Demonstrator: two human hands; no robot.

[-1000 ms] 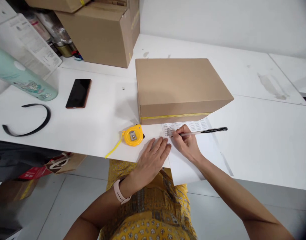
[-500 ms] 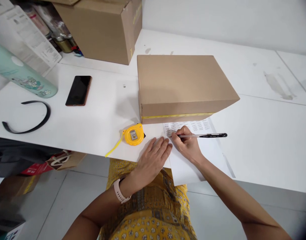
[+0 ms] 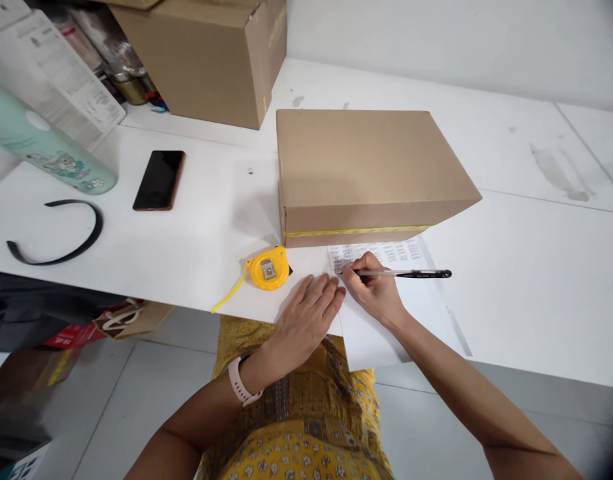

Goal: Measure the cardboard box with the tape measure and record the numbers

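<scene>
My right hand pinches a pen whose tip rests on a white sheet of paper with rows of small print near its top. My left hand lies flat, fingers stretched out, on the table edge just left of the sheet. A yellow tape measure sits a little to the left of that hand, its tape running along the front bottom edge of a closed cardboard box that stands just behind the paper.
On the white table lie a black phone, a curved black band and a mint-green bottle at the left. A big cardboard carton and clutter stand at the back left. Bags lie on the floor under the table.
The pen has tipped lower and shifted slightly as my right hand writes. My left hand stays flat in place. The view has drifted a little.
</scene>
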